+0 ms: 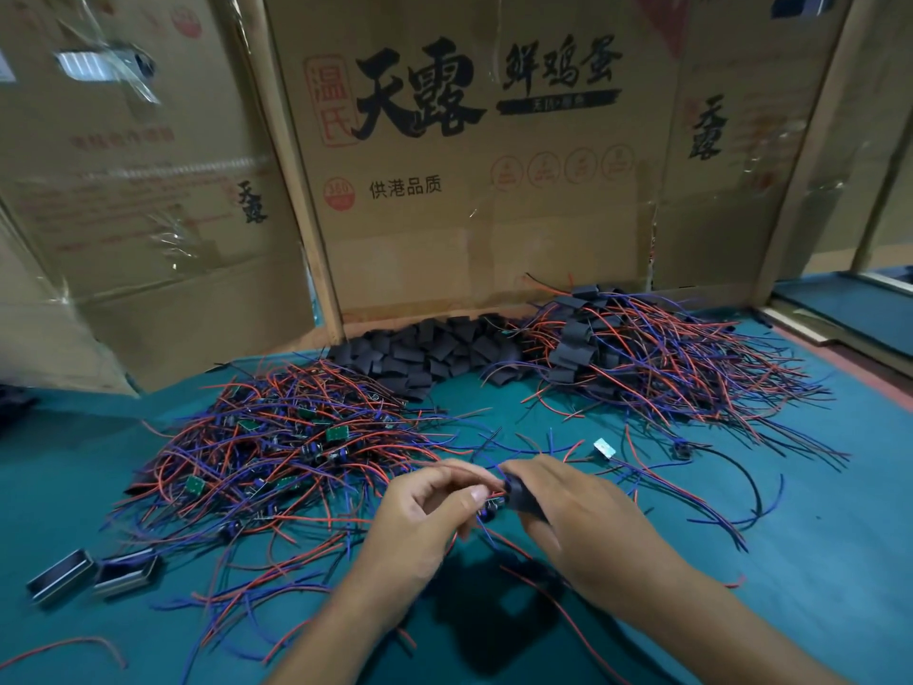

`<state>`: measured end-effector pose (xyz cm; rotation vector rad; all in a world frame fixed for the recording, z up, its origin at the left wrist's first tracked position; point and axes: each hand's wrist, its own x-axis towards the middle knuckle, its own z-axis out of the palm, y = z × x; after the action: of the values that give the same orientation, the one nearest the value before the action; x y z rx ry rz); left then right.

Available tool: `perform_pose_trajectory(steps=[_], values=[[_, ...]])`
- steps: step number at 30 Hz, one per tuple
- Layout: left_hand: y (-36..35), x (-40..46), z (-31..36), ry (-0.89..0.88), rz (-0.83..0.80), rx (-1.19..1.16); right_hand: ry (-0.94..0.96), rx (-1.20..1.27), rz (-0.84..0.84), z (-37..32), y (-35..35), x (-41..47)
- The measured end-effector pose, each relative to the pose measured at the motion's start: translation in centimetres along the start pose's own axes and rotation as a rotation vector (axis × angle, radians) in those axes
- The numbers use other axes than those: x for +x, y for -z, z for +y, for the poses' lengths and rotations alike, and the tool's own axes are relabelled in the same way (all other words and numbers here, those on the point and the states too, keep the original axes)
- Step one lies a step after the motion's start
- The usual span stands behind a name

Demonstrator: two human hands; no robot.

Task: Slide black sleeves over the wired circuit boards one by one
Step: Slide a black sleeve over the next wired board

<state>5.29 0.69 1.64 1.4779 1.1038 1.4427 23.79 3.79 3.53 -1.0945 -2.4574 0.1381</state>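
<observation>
Your left hand (425, 506) pinches a wired circuit board (494, 504) between thumb and curled fingers, just above the green desk (815, 561). Your right hand (578, 511) grips a black sleeve (521, 494) with its fingers curled round it, and the sleeve's open end meets the board's right end. The board's red and blue leads trail down between your wrists.

To the left of your hands lies a heap of bare boards (276, 447), green faces showing among tangled red and blue wires. At the far middle, against the cardboard box wall (469, 190), sits a pile of loose black sleeves (425, 353). On the far right lies a heap of sleeved boards (642, 353) with their wires fanned out. Two small metal housings (94, 575) rest at the near left of the desk, side by side.
</observation>
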Motion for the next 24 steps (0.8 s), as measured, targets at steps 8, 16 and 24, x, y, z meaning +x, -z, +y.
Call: perform_pose_trajectory(steps=[8,16,24], values=[[2.0,-0.2,0.2,-0.283,-0.005,0.972,-0.051,-0.32,0.098,2.8,4.8,4.3],[3.0,0.0,0.0,-0.293,0.085,1.148,-0.076,-0.796,0.147,12.1,11.1,16.7],[3.4,0.2,-0.3,-0.295,0.098,1.192,-0.348,-0.81,0.015,16.6,8.7,22.2]])
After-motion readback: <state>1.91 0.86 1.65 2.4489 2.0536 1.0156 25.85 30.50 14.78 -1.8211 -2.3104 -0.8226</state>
